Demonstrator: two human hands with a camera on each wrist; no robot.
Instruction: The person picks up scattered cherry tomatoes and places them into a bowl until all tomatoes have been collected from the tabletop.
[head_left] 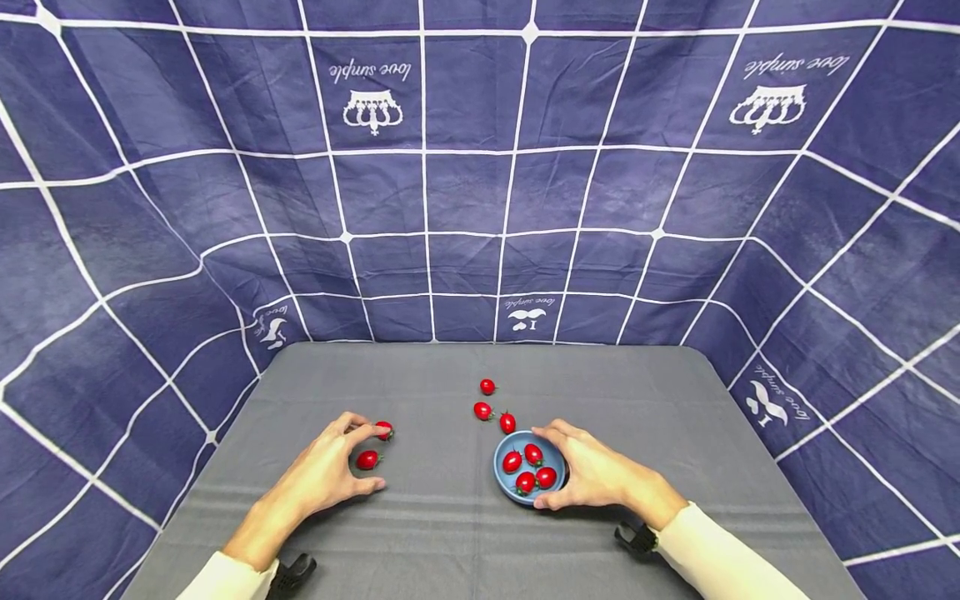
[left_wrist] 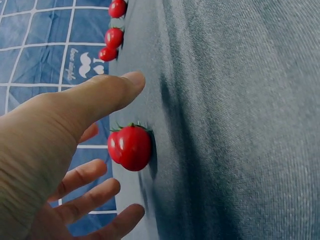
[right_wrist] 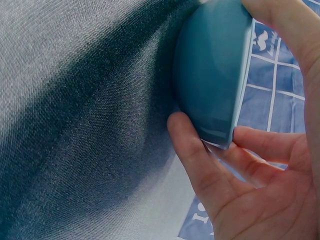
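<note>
My left hand (head_left: 318, 471) reaches over a red cherry tomato (head_left: 367, 460), thumb and fingers spread on either side of it. A second cherry tomato (head_left: 385, 432) lies just beyond, partly covered by the fingertips. In the left wrist view the nearer tomato (left_wrist: 135, 148) sits in the gap below the thumb, its green stem showing. My right hand (head_left: 596, 471) grips a small blue bowl (head_left: 505, 483) from its right side, thumb at the near rim and fingers at the far side. Several cherry tomatoes (head_left: 512, 462) lie inside the bowl. The right wrist view shows fingers against the bowl's outer wall (right_wrist: 215, 75).
Three more cherry tomatoes lie loose beyond the bowl: one by its far rim (head_left: 507, 422), one a little left (head_left: 482, 411), one farthest back (head_left: 487, 387). Grey cloth (head_left: 435, 517) covers the table. A blue curtain (head_left: 465, 192) with white grid lines surrounds its back and sides.
</note>
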